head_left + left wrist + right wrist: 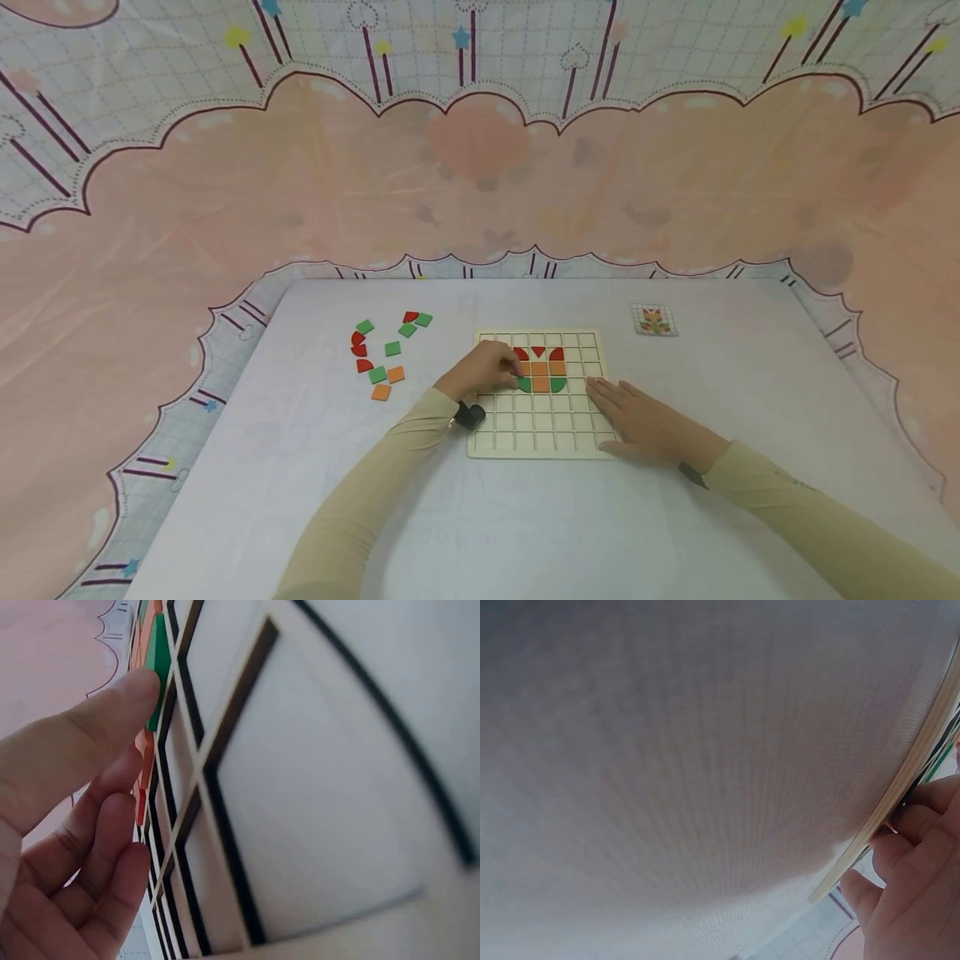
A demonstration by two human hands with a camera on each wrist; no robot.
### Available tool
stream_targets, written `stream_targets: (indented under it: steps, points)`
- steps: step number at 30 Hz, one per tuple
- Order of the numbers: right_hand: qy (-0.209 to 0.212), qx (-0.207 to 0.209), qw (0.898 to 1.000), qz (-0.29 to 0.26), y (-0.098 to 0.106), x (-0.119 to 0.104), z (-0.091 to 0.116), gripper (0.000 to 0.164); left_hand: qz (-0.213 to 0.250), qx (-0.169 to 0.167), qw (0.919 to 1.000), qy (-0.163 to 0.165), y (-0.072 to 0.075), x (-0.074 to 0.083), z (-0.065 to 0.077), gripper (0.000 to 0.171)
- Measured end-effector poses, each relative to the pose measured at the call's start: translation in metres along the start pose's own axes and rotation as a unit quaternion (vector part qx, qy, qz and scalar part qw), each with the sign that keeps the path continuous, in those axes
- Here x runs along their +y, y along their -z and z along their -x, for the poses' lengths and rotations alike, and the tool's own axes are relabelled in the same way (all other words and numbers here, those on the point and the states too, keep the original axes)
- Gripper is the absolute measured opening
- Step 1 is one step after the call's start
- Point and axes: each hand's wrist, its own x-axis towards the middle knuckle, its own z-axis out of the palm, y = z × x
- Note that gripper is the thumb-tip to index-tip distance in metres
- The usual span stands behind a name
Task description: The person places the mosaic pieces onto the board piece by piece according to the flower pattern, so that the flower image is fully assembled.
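Observation:
A pale wooden grid board (540,446) lies on the white table, part filled with colored tiles. My left hand (485,367) is over its left side. In the left wrist view the thumb touches a green tile (157,667), and bent fingers are beside an orange tile (147,759) and a red one (141,806). In the head view, a red triangle (538,352) sits between two red rounded tiles, above orange squares (540,368) and two green rounded tiles (558,384). My right hand (641,421) rests with extended fingers on the board's right edge.
Loose tiles lie left of the board: several green squares (392,348), several red rounded tiles (364,366) and two orange squares (381,392). A small pattern card (654,320) lies at the back right. A printed cloth (480,192) hangs behind the table.

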Motion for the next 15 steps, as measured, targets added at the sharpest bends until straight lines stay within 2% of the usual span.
stream_targets:
  steps: [6,15]
  points:
    - [0.001,0.001,1.000,0.000,0.000,0.000,0.000,0.081,0.015,-0.009,0.9998,0.003,0.007,-0.003,0.002,0.011]
    - [0.005,0.009,1.000,0.007,0.003,-0.002,0.002,0.081,0.035,-0.009,0.9991,0.023,0.030,-0.014,0.016,0.017]
